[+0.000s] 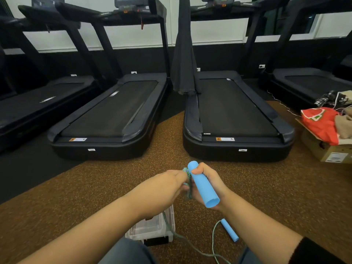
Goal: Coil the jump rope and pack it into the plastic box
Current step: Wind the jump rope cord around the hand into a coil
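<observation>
While your right grip [206, 180] is curling round one blue handle [202, 184], your left grip [169, 184] is pinching the jump rope [187, 180] looped just beside it. Both are hovering above the plastic box [152, 227], which is sitting on the brown floor [95, 187] under your left forearm. The second handle [229, 230] is lying right of the box, with slack rope trailing past the box toward you.

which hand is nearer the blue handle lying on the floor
Right. The right hand, gripping the other handle, is raised just above the floor handle. The left hand, pinching the rope, is further off to its left.
</observation>
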`<state>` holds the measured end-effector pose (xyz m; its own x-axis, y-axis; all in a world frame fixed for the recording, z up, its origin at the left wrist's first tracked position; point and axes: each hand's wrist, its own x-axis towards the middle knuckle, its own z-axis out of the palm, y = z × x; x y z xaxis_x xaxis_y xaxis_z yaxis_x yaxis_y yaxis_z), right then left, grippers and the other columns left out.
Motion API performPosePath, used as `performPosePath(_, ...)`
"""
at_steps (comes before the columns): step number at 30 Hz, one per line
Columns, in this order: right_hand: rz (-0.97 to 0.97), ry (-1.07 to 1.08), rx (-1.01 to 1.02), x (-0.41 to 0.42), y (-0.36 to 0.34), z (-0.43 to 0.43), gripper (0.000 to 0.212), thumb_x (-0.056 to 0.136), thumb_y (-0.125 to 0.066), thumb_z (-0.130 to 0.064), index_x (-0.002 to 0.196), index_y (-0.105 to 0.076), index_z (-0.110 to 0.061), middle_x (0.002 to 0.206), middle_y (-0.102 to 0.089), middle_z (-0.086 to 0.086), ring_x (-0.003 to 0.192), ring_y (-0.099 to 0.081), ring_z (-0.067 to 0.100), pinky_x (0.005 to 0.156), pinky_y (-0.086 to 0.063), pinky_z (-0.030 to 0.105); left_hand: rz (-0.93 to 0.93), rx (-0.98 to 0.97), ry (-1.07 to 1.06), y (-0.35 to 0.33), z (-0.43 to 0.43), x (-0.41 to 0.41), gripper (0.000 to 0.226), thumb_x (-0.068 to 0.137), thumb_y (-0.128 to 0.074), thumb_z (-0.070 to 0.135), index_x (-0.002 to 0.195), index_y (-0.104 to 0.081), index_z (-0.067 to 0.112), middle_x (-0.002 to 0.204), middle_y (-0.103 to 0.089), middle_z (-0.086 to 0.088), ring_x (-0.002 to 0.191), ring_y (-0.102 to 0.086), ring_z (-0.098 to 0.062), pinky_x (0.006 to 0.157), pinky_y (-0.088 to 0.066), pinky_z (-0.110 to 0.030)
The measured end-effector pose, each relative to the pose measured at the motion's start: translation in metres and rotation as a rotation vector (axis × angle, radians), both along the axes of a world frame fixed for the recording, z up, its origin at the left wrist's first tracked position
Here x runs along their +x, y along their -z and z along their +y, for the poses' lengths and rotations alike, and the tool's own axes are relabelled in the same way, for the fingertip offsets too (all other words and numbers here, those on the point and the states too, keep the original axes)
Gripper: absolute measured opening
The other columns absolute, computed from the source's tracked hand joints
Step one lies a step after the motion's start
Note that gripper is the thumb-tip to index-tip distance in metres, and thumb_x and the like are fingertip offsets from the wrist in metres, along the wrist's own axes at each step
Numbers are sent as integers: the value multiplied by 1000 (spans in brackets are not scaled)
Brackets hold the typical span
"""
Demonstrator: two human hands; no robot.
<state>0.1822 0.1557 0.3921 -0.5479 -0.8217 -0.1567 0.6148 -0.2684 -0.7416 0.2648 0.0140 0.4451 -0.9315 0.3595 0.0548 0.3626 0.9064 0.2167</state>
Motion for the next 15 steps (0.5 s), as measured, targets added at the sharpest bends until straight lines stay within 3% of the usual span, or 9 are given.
performPosePath(3, -52, -5, -61, 3, 1, 1, 56, 44, -79, -22, 88, -50, -4, 72, -59, 10, 62, -57, 20, 75, -46, 36, -14, -6, 0, -2, -2, -2, 19, 99, -34, 34, 97, -46, 20, 99, -51, 4, 88, -53, -12, 78, -44, -28)
performPosePath(7, 31, -110, -62, 9, 0, 4, 38, 52, -75, -25, 83, -66, -5, 82, -67, 12, 79, -65, 24, 89, -43, 39, -9, 26, -19, -5, -9, -6, 20, 99, -34, 36, 93, -46, 21, 97, -52, 5, 88, -56, -12, 81, -48, -35)
performPosePath(12, 22, -155, -25, 13, -1, 4, 56, 47, -79, -24, 94, -55, -3, 95, -61, 18, 86, -60, 28, 85, -46, 38, 34, 16, -6, -9, -19, -11, 18, 96, -38, 41, 96, -46, 25, 95, -52, 6, 87, -56, -13, 79, -48, -37)
performPosePath(15, 48, -211, -59, 16, -2, 7, 49, 50, -77, -27, 93, -66, -5, 91, -70, 13, 83, -68, 24, 81, -51, 34, 50, 85, -11, -13, -25, -14, 18, 93, -44, 43, 95, -49, 26, 91, -52, 11, 84, -53, -8, 76, -45, -30)
